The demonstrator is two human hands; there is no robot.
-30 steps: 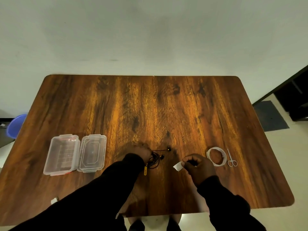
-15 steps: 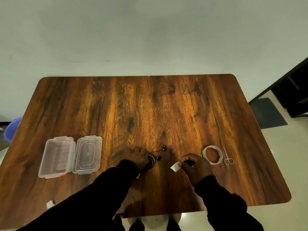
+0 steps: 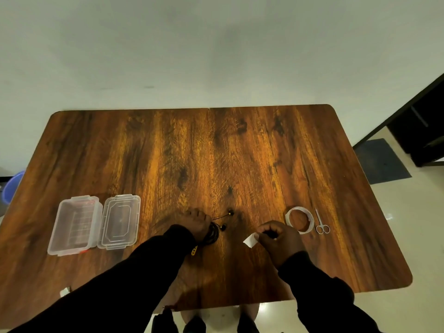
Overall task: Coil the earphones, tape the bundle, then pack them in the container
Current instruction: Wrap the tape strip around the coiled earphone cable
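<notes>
Black coiled earphones lie on the wooden table near its front edge, two earbuds sticking out to the right and a yellow plug end below. My left hand holds the coil down, fingers curled over it. My right hand pinches a short white piece of tape a little to the right of the coil. The clear plastic container stands open at the left, its hinged lid lying flat beside it.
A roll of clear tape and small scissors lie right of my right hand. A small white scrap sits near the front left edge. A blue bin stands off the table's left side.
The view has shifted slightly. Both hands stay nearly in place, the left on the coil, the right still pinching the tape piece.
</notes>
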